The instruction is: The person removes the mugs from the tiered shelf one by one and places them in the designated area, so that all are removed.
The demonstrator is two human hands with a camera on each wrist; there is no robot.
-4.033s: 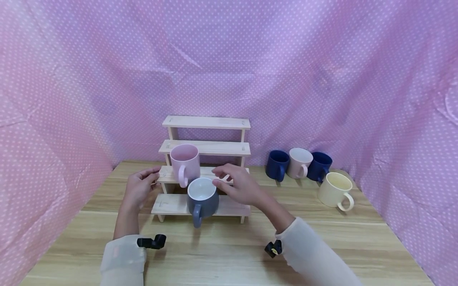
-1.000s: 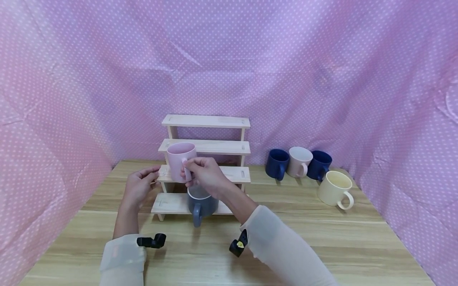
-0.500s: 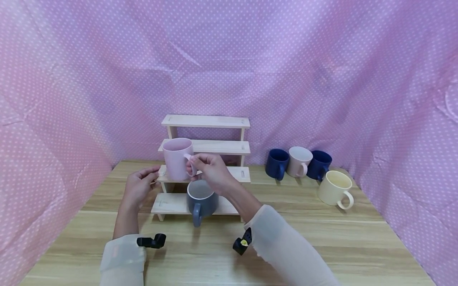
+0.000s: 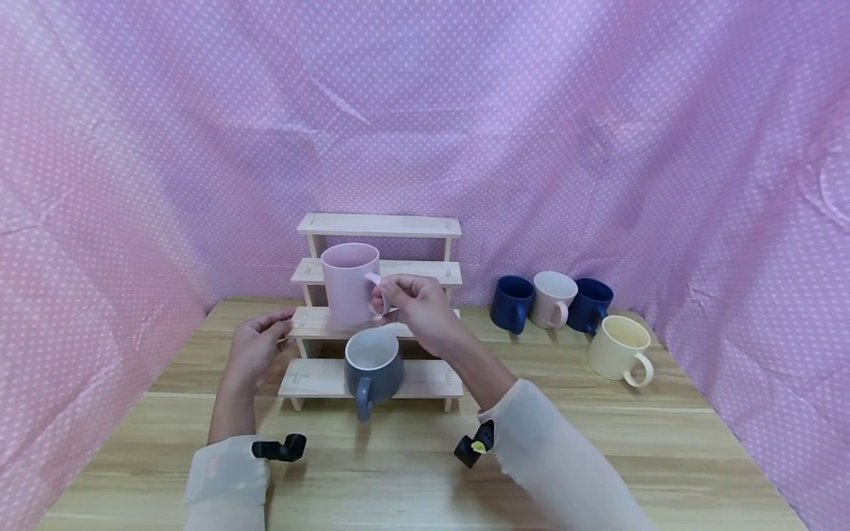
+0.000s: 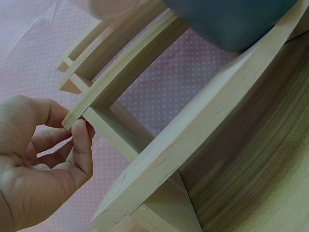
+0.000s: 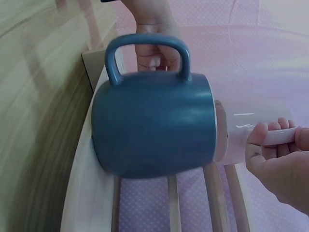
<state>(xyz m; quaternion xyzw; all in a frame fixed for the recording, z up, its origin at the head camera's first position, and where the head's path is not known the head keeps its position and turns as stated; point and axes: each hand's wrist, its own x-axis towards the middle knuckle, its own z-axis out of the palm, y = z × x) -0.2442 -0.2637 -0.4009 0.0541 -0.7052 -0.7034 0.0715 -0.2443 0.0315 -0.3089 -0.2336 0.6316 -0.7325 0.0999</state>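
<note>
My right hand (image 4: 421,306) pinches the handle of a pink mug (image 4: 348,284), which is upright in front of the second and third steps of a wooden tiered shelf (image 4: 378,225). Whether the mug's base touches the step below it, I cannot tell. With thumb and fingertips, my left hand (image 5: 46,159) grips the left end of the shelf's second step from the bottom. On the lowest step stands a grey mug (image 4: 374,372) with a pale inside, its handle toward me. In the right wrist view this mug (image 6: 154,123) partly hides the pink one.
To the right on the wooden table (image 4: 584,450) stand a dark blue mug (image 4: 510,304), a pale pink mug (image 4: 551,302) and another dark blue mug (image 4: 587,304). A cream mug (image 4: 614,354) sits nearer. Polka-dot cloth (image 4: 412,110) hangs behind and at both sides.
My right hand came from beside the grey mug to the pink mug's handle. The pink mug turned its handle rightward, rose, and lately moved right. My left hand stayed on the shelf.
</note>
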